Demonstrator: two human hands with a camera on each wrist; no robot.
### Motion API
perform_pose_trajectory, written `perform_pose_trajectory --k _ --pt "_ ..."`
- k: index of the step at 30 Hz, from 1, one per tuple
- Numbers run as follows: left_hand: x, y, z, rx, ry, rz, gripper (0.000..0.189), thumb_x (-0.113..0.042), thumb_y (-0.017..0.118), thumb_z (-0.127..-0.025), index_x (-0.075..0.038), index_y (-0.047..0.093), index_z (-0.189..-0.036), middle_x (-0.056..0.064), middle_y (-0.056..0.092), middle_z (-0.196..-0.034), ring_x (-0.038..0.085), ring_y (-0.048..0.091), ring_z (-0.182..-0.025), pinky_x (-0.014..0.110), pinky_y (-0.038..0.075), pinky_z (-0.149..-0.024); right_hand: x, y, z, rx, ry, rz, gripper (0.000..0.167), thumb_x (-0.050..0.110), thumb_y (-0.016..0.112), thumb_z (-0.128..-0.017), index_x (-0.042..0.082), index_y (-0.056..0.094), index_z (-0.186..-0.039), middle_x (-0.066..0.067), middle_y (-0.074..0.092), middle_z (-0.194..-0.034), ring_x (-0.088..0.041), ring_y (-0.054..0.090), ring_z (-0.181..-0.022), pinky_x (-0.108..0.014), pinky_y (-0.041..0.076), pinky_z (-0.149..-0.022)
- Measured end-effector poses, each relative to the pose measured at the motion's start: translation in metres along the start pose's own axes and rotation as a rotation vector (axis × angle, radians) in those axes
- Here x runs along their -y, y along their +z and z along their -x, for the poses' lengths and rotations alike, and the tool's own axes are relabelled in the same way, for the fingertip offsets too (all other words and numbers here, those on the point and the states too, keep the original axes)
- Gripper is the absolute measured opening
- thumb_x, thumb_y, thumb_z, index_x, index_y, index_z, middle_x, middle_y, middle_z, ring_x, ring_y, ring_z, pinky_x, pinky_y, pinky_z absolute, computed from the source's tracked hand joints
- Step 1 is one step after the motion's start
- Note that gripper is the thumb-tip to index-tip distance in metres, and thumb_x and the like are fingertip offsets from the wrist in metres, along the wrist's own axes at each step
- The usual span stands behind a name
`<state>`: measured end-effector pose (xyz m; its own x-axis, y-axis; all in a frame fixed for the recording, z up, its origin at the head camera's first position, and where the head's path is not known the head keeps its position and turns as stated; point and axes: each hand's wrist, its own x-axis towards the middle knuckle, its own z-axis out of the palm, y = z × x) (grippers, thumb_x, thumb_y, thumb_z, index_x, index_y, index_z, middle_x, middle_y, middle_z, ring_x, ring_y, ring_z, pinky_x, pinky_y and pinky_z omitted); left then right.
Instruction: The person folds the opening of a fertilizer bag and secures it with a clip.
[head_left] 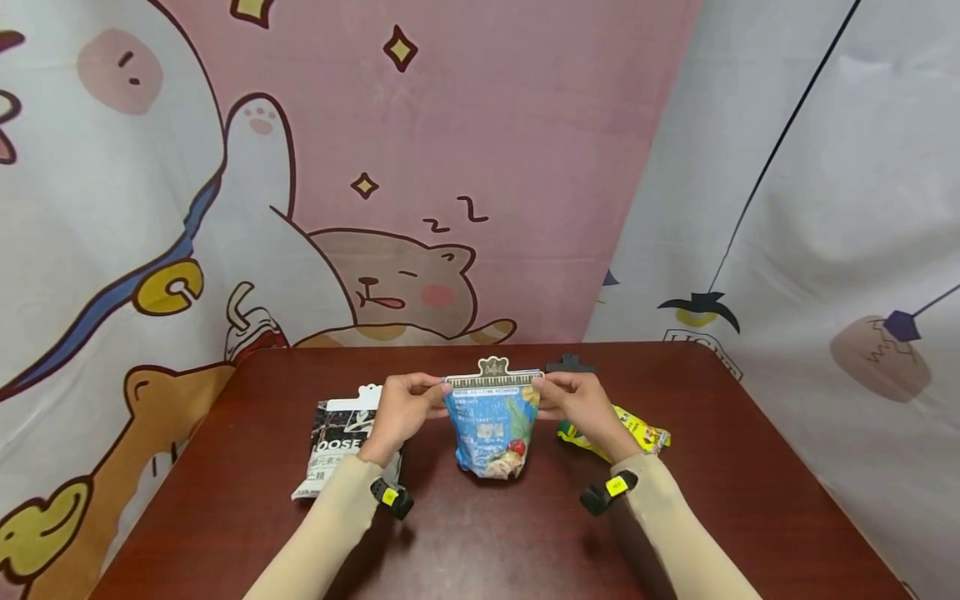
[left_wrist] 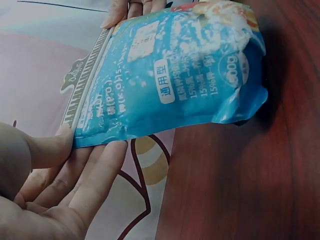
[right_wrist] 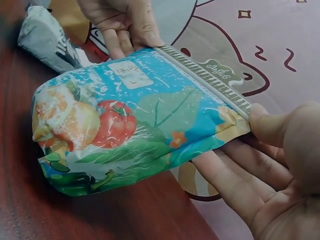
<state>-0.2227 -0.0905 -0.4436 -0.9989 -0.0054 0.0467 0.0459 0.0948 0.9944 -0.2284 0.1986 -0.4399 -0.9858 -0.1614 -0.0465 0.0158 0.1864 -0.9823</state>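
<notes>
A blue bag (head_left: pixel 491 429) printed with vegetables is held upright between my hands over the middle of the table. Along its top edge runs a clip (head_left: pixel 493 379) with a piano-key pattern and a shaped tab in the centre. My left hand (head_left: pixel 405 412) pinches the top left corner at the clip's end, thumb in front and fingers behind. At the opposite corner, my right hand (head_left: pixel 585 407) pinches bag and clip the same way. In the right wrist view, a tomato (right_wrist: pixel 117 124) print shows on the bag's face. Whether the bag's bottom touches the table cannot be told.
Left of my hands a black and white bag (head_left: pixel 322 450) with a white clip (head_left: pixel 367 398) lies on the brown table (head_left: pixel 525 542). A yellow and green bag (head_left: pixel 645 433) lies behind my right wrist, near a dark clip (head_left: pixel 572 364). A cartoon-printed cloth (head_left: pixel 480 125) hangs behind the table.
</notes>
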Motion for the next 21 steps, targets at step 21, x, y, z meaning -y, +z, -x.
perform_pose_trajectory --k 21 --pt "0.005 -0.001 -0.017 0.069 -0.180 -0.145 0.018 -0.007 0.070 -0.097 0.008 0.073 -0.106 0.022 0.076 -0.095 0.025 0.077 -0.072 0.039 0.064 -0.068 -0.024 0.004 -0.025 0.038 0.179 -0.023 0.046 0.030 0.067 -0.101 -0.006 0.065 -0.129 -0.020 0.071 -0.112 -0.023 0.075 -0.090 -0.039 0.064 -0.080"
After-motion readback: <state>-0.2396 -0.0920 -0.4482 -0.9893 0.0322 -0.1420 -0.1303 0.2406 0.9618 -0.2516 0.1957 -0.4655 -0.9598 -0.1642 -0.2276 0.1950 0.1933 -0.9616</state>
